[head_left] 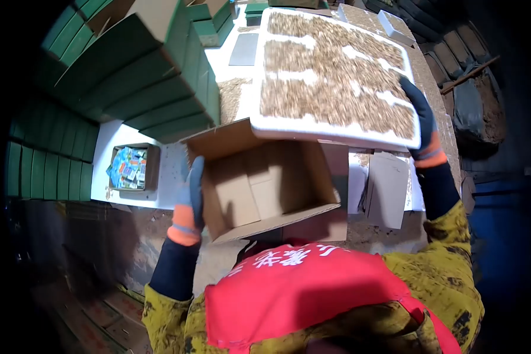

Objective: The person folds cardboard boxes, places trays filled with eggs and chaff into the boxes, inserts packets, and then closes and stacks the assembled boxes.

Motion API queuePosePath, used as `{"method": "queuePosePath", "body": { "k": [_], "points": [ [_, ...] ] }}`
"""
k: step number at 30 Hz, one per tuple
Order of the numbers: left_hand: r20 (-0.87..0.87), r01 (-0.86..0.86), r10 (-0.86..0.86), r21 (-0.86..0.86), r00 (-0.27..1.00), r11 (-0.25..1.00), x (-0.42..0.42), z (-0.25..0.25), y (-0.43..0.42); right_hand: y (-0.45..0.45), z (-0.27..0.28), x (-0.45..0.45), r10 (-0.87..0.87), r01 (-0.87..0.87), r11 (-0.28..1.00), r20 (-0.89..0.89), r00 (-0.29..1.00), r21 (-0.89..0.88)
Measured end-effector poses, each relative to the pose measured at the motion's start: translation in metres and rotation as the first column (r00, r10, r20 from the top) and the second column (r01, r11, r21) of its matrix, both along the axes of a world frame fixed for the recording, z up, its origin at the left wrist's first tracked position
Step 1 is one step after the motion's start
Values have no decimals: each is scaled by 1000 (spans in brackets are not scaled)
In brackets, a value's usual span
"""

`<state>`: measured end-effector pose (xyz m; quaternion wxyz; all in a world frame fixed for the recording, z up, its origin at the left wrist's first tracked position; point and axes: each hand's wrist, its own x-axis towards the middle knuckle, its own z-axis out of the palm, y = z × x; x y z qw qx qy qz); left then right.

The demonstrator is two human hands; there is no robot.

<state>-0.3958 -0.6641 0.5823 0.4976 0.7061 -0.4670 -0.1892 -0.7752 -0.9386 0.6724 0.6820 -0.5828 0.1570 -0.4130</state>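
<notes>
My left hand (196,190), in a dark glove with an orange cuff, grips the left wall of an open cardboard box (271,197). The box is slightly tilted in front of my red apron (301,289), and its inside is bare. My right hand (420,115), gloved alike, holds the right edge of a white foam tray (336,135). Small brown grain-like bits, blurred by motion, cover much of the tray's face. The tray's near left corner overlaps the far rim of the box. Some fingers of both hands are hidden behind what they hold.
Green cardboard boxes (159,88) stand in tall stacks at the left. A small open box (152,168) with colourful packets (128,168) sits on the white tabletop (105,147). Flat grey cardboard sheets (386,192) lie at the right. Dark bundles (478,106) are beyond the table.
</notes>
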Motion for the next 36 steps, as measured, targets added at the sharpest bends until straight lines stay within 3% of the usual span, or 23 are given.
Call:
{"method": "queuePosePath", "body": {
  "k": [4, 6, 7, 9, 11, 13, 15, 17, 18, 19, 20, 21, 22, 23, 26, 27, 28, 30, 32, 33, 34, 35, 36],
  "points": [
    [297, 127, -92, -102, 951, 987, 13, -21, 6, 74, 30, 1, -187, 49, 920, -326, 927, -388],
    [43, 98, -92, -164, 995, 982, 20, -39, 0, 103, 43, 26, -263, 65, 900, -419, 869, -431],
    [-308, 20, -71, -167, 949, 986, 19, -46, -8, 118, 50, 38, -299, 68, 889, -462, 835, -452],
    [-377, 36, -99, -169, 921, 985, 35, -68, -3, 150, 68, 91, -155, 176, 984, -494, 855, -5],
    [188, 242, -222, -96, 957, 965, 30, -72, 6, 156, 71, 96, -142, 212, 974, -513, 846, 80],
    [-193, 77, -100, -121, 976, 990, -10, -7, 4, 152, 51, 98, -169, 223, 975, -627, 760, 8],
    [-385, -61, 12, -115, 923, 991, -7, -12, -6, 151, 41, 112, -80, 135, 991, -709, 701, 22],
    [191, -27, 39, -66, 981, 997, 34, -19, 5, 140, 35, 110, -87, 5, 994, -735, 672, -113],
    [457, -13, 30, -39, 889, 999, 83, -39, 20, 139, 30, 124, -110, -130, 968, -828, 549, -215],
    [196, -258, 290, -174, 937, 950, 133, -78, 18, 139, 39, 136, -119, -210, 958, -937, 327, -196],
    [-100, -507, 498, -236, 862, 829, 177, -110, 20, 140, 45, 146, -141, -282, 946, -986, 88, -160],
    [-18, -601, 612, -215, 790, 770, 200, -76, 33, 133, 33, 146, -360, -458, 850, -922, -145, -261],
    [31, -755, 768, -164, 640, 635, 238, -89, 44, 122, 8, 134, -531, -598, 707, -842, -96, -378],
    [219, -939, 916, 0, 336, 344, 244, -82, 49, 120, 0, 139, -609, -676, 630, -783, -125, -382],
    [597, -932, 719, 285, 355, 224, 298, -109, 58, 117, -44, 162, -715, -888, 412, -676, -177, -203],
    [538, -895, 720, 329, 439, 300, 312, -124, 62, 119, -70, 158, -780, -889, 302, -625, -24, -343],
    [472, -856, 719, 361, 510, 370, 325, -139, 65, 121, -65, 166, -742, -881, 395, -657, -138, -261],
    [341, -854, 784, 243, 519, 460, 331, -149, 73, 129, -27, 165, -650, -779, 452, -758, 46, -434],
    [271, -844, 801, 126, 534, 521, 354, -163, 85, 138, 5, 149, -480, -344, 617, -685, 548, -708],
    [244, -839, 832, -108, 498, 534, 361, -171, 93, 142, 26, 136, -415, -139, 795, -697, 585, -590],
    [305, -855, 805, 65, 509, 515, 359, -150, 101, 147, 39, 117, -370, 80, 906, -688, 624, -415],
    [-71, -645, 646, 40, 760, 763, 377, -157, 118, 139, 32, 90, -440, 208, 885, -603, 665, -416],
    [-461, -441, 384, -18, 800, 897, 394, -164, 132, 130, 22, 53, -542, 354, 835, -521, 659, -422]
  ]
}}
